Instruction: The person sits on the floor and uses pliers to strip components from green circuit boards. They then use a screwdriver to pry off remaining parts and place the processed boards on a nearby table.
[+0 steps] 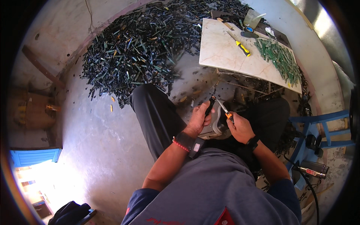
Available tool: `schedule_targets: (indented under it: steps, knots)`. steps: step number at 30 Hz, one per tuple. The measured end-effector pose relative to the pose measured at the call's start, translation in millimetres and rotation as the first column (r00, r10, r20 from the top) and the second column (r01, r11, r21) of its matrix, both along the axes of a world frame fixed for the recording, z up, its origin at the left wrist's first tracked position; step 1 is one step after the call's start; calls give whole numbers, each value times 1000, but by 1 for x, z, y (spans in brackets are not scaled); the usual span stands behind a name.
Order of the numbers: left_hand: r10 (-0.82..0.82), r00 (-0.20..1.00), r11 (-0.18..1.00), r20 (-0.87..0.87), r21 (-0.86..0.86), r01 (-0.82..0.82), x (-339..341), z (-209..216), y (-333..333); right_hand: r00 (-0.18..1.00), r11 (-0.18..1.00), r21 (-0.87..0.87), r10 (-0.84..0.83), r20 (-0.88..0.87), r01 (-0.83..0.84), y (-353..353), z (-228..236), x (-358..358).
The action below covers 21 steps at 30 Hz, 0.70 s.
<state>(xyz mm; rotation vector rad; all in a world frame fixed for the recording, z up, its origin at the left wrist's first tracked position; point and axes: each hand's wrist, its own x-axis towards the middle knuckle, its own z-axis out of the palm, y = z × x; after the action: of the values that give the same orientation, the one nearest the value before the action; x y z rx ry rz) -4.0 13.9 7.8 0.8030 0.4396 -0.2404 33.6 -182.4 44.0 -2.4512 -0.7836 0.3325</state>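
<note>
My left hand point(199, 119) is closed around a narrow black part point(211, 105), its upper end sticking out past the fingers. In my right hand point(240, 128) is a hand tool with an orange and black handle point(228, 115) and a slim pale metal blade point(222, 106). The blade tapers toward the black part and comes close to it; whether they touch I cannot tell. Both hands are held over my lap, between my knees. A yellow and black screwdriver point(243, 49) lies on the marble-patterned board point(219, 52) beyond my hands.
A large heap of dark strips point(131, 56) covers the floor ahead. Green strips point(279, 60) are piled on the board's right side, near a blue tape roll point(248, 29) and a translucent container point(254, 18). At right stand a blue chair point(318, 120) and a metal cup point(314, 169).
</note>
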Motion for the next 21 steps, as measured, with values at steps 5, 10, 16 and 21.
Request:
schedule_targets:
  steps: [5, 10, 16, 21]
  knots:
    - [4, 1000, 1000, -2, 19, -4, 1, 0, 0, 981, 990, -139, 11, 195, 17, 4, -4, -4]
    - [12, 1000, 999, -8, 34, -11, 0, 2, -1, 970, 981, -191, 11, 241, 37, 6, -6, -6]
    - [27, 999, 999, -25, 48, -25, 1, 4, -2, 968, 969, -236, -18, 252, 80, 11, -5, -10]
    - [27, 999, 998, -17, 56, -26, 0, 3, -2, 968, 987, -141, -34, 249, 71, 12, -7, -12]
